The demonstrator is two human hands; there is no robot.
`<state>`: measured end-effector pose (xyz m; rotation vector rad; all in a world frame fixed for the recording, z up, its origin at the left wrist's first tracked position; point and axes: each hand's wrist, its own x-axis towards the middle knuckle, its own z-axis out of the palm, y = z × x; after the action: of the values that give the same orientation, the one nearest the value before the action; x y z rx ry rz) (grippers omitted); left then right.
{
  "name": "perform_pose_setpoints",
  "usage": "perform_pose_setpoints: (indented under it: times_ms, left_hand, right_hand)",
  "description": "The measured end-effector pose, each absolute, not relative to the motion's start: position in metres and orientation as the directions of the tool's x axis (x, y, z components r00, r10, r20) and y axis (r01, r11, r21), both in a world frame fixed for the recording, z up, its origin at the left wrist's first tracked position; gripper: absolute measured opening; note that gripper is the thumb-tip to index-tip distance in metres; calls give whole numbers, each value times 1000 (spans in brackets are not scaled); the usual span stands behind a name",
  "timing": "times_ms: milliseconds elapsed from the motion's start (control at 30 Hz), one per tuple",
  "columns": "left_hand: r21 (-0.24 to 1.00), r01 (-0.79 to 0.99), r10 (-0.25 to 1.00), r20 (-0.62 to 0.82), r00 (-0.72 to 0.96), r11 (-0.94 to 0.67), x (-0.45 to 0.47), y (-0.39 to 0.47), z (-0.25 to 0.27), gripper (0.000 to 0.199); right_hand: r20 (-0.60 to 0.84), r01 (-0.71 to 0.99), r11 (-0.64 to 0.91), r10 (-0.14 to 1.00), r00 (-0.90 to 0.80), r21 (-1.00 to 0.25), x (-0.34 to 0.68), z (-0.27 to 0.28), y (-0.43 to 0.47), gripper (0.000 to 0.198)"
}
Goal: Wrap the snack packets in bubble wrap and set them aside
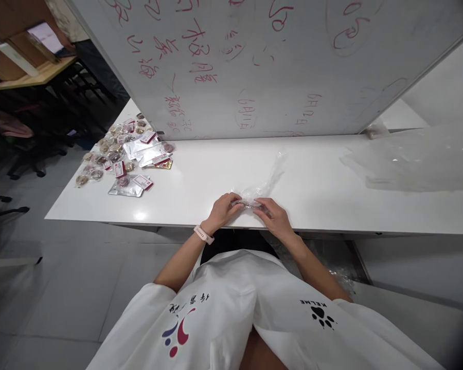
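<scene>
A crumpled sheet of clear plastic wrap point(270, 181) lies near the front edge of the white table, its loose end trailing away to the back right. My left hand point(227, 209) pinches the near left end of the wrap, with a pale pink band around the wrist. Opposite it, my right hand point(272, 216) grips the near right end between thumb and fingers. Between the two hands the plastic is bunched into a narrow roll. Whether anything is folded inside cannot be made out.
Small wrapped packets point(116, 149) and silver pouches point(150, 154) with red-and-white labels cover the table's left end. A whiteboard point(231, 77) with red writing stands along the back. Large clear plastic sheeting point(416, 164) spreads over the right side. Chairs point(27, 149) stand on the left floor.
</scene>
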<state>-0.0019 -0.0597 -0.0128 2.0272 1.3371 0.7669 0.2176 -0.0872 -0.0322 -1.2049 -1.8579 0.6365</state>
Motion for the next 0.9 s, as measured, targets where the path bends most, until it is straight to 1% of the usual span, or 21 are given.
perform_pose_setpoints:
  times_ms: [100, 167, 233, 300, 367, 400, 467, 533, 600, 667, 733, 767, 833, 900]
  left_hand:
    - [787, 598, 971, 4, 238, -150, 11, -58, 1, 29]
    - [770, 628, 979, -18, 203, -116, 17, -51, 7, 35]
    - [727, 678, 981, -27, 193, -113, 20, -39, 11, 38]
    - [700, 707, 975, -72, 208, -99, 21, -28, 11, 37]
    - [687, 723, 971, -118, 209, -72, 23, -20, 8, 28]
    - [672, 737, 974, -114, 194, -68, 25, -18, 6, 23]
    - [613, 782, 988, -17, 153, -110, 29, -19, 2, 17]
    - [544, 810, 975, 144, 168, -220, 32, -25, -1, 14]
    - [510, 772, 922, 274, 272, -379, 32, -33, -4, 17]
    - [508, 687, 854, 313, 416, -520, 28, -40, -4, 25]
    - [528, 640, 826, 276, 492, -558, 21, -44, -2, 34]
    - [551, 645, 840, 232, 490, -529, 19, -43, -1, 35]
    - [613, 682, 897, 105, 429, -399, 17, -38, 2, 36]
    - [644, 719, 935, -20, 355, -259, 21, -29, 4, 41]
  right_hand:
    - [338, 593, 298, 940, -46, -748, 214, -31, -90, 33]
    - [385, 682, 242, 921, 63, -690, 210, -29, -89, 36]
    - [462, 758, 227, 880, 110, -612, 209, -28, -88, 34]
    - [506, 798, 282, 862, 33, -533, 209, -29, -89, 32]
    - [488, 804, 364, 866, -106, -470, 212, -30, -91, 34]
    - [470, 802, 390, 869, -157, -453, 214, -31, -92, 37]
    - [445, 806, 397, 875, -189, -439, 217, -32, -90, 42]
    - [438, 812, 387, 880, -184, -437, 219, -34, -86, 40]
    - [429, 814, 382, 884, -185, -437, 221, -35, -81, 39]
    - [416, 818, 374, 890, -185, -436, 224, -36, -76, 41]
    - [401, 824, 368, 896, -190, -432, 228, -36, -71, 43]
    - [391, 827, 362, 900, -190, -431, 230, -36, -69, 44]
    - [338, 835, 324, 924, -178, -445, 234, -35, -64, 47]
    - [239, 848, 235, 962, -132, -475, 236, -34, -59, 53]
